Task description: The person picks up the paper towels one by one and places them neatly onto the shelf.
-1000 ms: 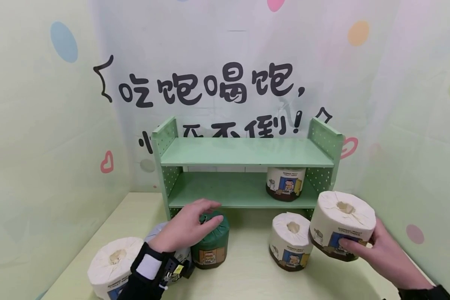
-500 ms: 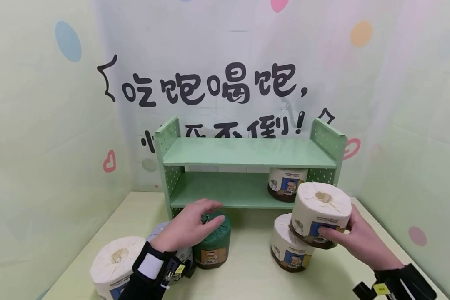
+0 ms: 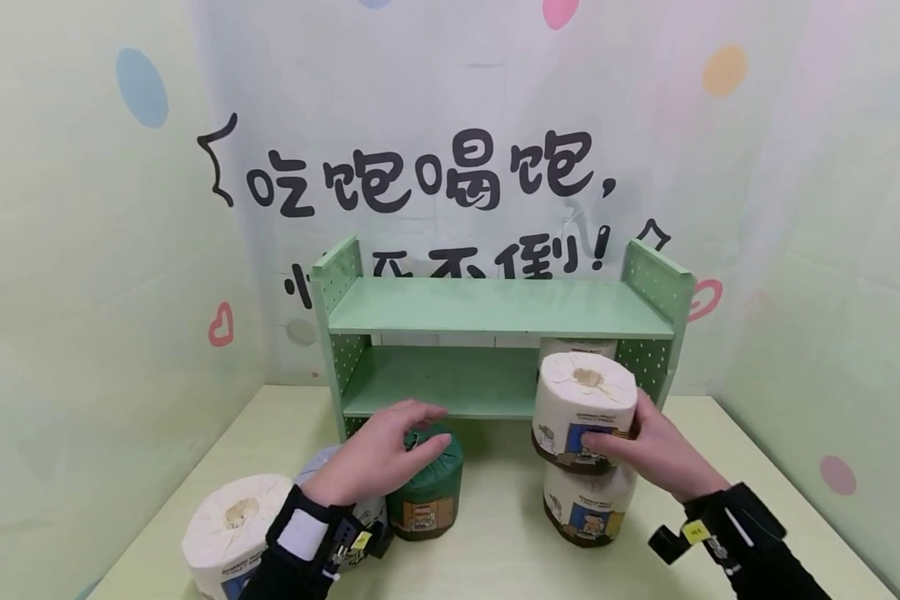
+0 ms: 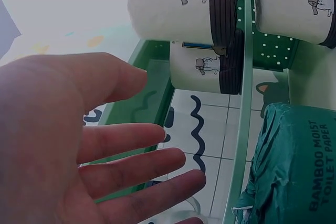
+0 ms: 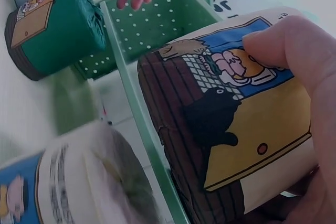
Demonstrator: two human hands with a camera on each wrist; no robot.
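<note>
My right hand (image 3: 663, 450) grips a white toilet roll (image 3: 585, 408) with a brown base, thumb across its printed front. The roll is raised before the lower shelf and hides much of another white roll (image 3: 579, 345) on that shelf. Below it, a similar white roll (image 3: 588, 508) stands on the table, its top covered in the head view. My left hand (image 3: 378, 450) holds nothing; its fingers are spread and nearly straight in the left wrist view. It hovers near a green-wrapped toilet roll (image 3: 426, 492) on the table, which it partly covers in the head view.
A light green two-tier shelf (image 3: 495, 307) stands at the back of the pale table (image 3: 495, 558). At the front left are another white roll (image 3: 228, 533) and a bluish one (image 3: 315, 462), mostly behind my left wrist. Printed cloth walls surround the table.
My right hand has carried the white roll leftward and up, from the right side to above the standing white roll, in front of the shelf. The left hand has stayed in place.
</note>
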